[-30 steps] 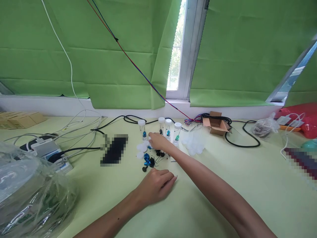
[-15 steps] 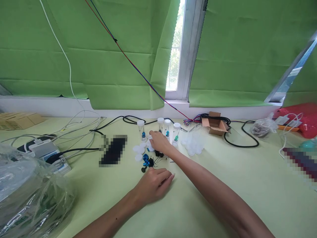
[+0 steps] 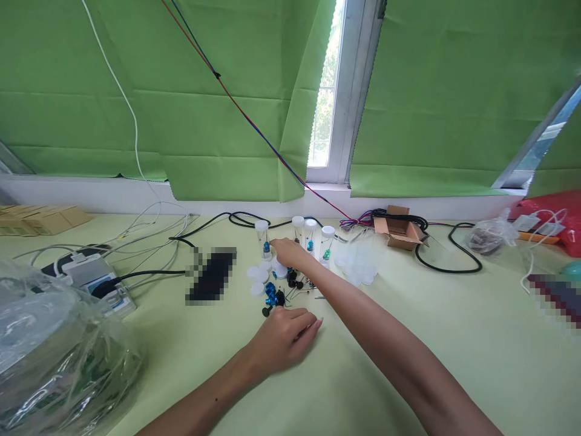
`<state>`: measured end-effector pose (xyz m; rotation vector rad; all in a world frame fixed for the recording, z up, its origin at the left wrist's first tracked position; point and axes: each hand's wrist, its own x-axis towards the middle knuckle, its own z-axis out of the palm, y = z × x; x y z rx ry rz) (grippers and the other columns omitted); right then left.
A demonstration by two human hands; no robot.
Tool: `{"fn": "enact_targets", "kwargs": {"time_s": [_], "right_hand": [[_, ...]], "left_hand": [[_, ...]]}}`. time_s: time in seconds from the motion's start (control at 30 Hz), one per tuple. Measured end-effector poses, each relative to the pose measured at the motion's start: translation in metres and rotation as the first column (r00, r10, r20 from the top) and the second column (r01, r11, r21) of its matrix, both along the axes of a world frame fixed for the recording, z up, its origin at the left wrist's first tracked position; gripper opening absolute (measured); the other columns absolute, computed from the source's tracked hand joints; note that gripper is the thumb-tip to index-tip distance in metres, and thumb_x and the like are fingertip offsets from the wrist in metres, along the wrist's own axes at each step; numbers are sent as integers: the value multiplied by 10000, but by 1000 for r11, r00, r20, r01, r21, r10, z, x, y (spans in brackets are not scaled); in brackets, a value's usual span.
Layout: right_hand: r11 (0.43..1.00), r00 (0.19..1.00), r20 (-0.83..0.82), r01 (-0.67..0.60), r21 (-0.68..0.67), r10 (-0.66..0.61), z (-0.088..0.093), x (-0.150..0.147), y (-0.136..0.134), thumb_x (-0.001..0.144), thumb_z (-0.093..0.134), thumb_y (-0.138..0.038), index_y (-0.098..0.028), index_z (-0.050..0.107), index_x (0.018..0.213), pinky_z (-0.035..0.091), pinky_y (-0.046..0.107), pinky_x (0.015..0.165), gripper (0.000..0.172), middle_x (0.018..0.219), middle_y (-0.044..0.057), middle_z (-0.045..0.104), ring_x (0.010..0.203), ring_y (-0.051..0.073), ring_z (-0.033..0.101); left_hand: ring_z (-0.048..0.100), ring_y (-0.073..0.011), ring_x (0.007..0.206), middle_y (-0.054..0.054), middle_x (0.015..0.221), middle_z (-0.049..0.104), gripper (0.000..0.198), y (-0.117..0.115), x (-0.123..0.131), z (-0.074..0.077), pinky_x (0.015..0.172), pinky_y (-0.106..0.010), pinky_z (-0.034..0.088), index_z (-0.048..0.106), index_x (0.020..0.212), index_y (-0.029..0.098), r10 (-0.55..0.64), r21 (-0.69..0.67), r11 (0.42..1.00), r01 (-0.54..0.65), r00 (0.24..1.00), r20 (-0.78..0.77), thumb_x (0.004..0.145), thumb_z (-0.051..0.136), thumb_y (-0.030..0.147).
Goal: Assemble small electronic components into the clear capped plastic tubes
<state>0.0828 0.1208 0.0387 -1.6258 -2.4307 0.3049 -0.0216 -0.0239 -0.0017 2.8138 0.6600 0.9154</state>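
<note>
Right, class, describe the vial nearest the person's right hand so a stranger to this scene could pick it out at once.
Find the window slit between the green blinds; below it, on the pale green table, four clear white-capped vials stand in a row. Yours is the leftmost vial, just off the right hand: it stands apart from the other three and holds a blue piece.

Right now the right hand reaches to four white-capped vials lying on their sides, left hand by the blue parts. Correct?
No: the head view shows the vials standing upright. The right hand does reach to them, and the left hand rests by the blue parts.
</note>
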Motion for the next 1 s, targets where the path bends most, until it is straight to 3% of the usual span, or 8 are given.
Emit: {"fn": "enact_targets", "kwargs": {"time_s": [0.33,0.63,1.0], "right_hand": [[997,999,-43,-4,-76,1,-1,-3,14,833,542,-80,-267,524,1333,514,313,773,534,1262,113,630,1038,262,658],[990,999,-23,28,-137,-32,-3,-8,20,804,601,-94,-237,589,1268,525,310,755,486,1254,143,620,1015,268,666],[990,999,1,42,-133,-42,-4,0,7,813,530,-18,-211,620,1213,509,283,728,454,1234,154,595,989,249,659]], "left_hand": [[394,-89,475,27,558,464,328,-1,0,0,494,-271,248,489,645,176,-1,-31,1000,0,999,-35,964,411,177],[387,-89,479,30,559,450,342,2,1,-1,492,-275,241,469,634,177,3,-47,999,-6,998,-57,968,400,191],[389,-91,491,28,571,459,345,0,0,-3,508,-280,252,463,645,179,18,-62,998,-24,996,-92,979,382,212]]}}
